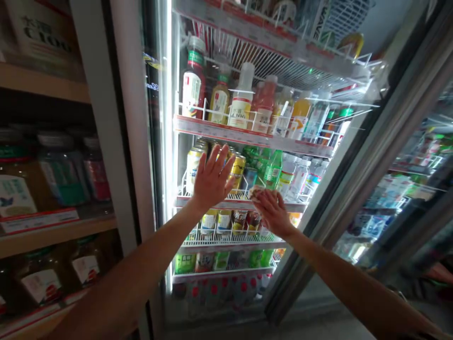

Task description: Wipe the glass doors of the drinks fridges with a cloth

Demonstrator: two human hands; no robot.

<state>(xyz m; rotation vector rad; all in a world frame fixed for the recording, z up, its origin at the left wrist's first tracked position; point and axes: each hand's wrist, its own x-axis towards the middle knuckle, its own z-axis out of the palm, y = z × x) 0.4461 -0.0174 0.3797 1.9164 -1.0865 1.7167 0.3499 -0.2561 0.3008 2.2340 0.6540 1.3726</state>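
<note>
My left hand (212,182) is raised flat, fingers spread and empty, before the yellow cans (238,172) on a middle fridge shelf. It seems to be at the glass front, though I cannot tell whether it touches. My right hand (274,215) holds a crumpled pale cloth (260,191) under its fingers, in front of the shelf edge below the green bottles (274,169). Behind both hands the lit drinks fridge holds rows of bottles and cans, partly covered by my hands and forearms.
To the left stands a wooden shelf unit (42,85) with large juice bottles (17,184). A dark metal door frame (357,160) slants up on the right, with more stocked drinks (403,193) beyond it. Wire shelves (247,137) with red-trimmed edges cross the fridge.
</note>
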